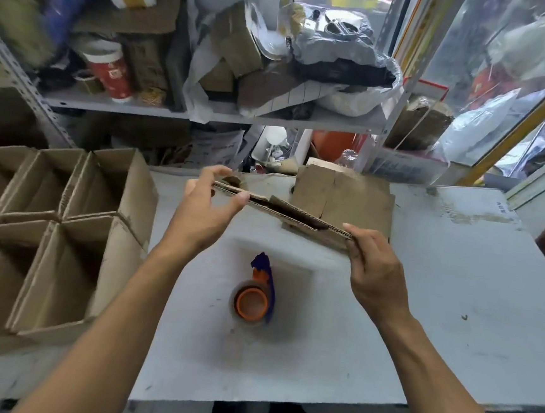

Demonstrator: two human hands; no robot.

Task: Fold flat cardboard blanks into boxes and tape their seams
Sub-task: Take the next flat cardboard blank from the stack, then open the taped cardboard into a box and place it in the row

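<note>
Cardboard blank [284, 212], still flat, hangs edge-on above the counter [421, 301], its long axis spanning left hand [210, 201] to right hand [371, 267], each pinching one end.

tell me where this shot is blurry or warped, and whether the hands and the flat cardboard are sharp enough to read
Head view: wide-angle bending bows the shelf and table edge; motion smear in the upper corners; the left hand, right hand and cardboard blank are fairly sharp; the tape dispenser slightly soft, soft shadow beneath.
</note>
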